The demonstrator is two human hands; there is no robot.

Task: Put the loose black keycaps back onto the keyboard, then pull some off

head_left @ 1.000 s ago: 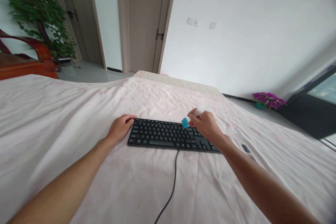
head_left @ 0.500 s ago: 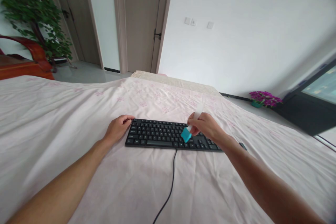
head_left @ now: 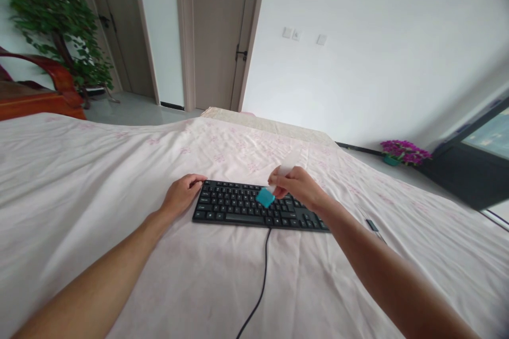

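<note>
A black keyboard point(head_left: 238, 204) lies on the pale, flowered bed sheet, its cable point(head_left: 262, 275) running toward me. My left hand point(head_left: 183, 195) grips the keyboard's left end, fingers curled along its upper corner. In my right hand point(head_left: 292, 185) is a cleaning brush point(head_left: 265, 197) with a teal head and a whitish handle. The fingers close around the handle, which sticks up beyond them. The teal head is at the keys right of the keyboard's middle; whether it touches them I cannot tell. My right hand and forearm cover part of the keyboard's right side.
A small dark object point(head_left: 372, 225) rests on the sheet point(head_left: 178, 286) right of my right forearm. Beyond the bed are a wooden armchair point(head_left: 59, 82), a leafy plant point(head_left: 59, 26), doors point(head_left: 217, 32), a white wall and purple flowers point(head_left: 405, 152).
My right hand has moved left across the keyboard with the brush, the teal head now farther left and slightly higher. My left hand stays at the keyboard's left end.
</note>
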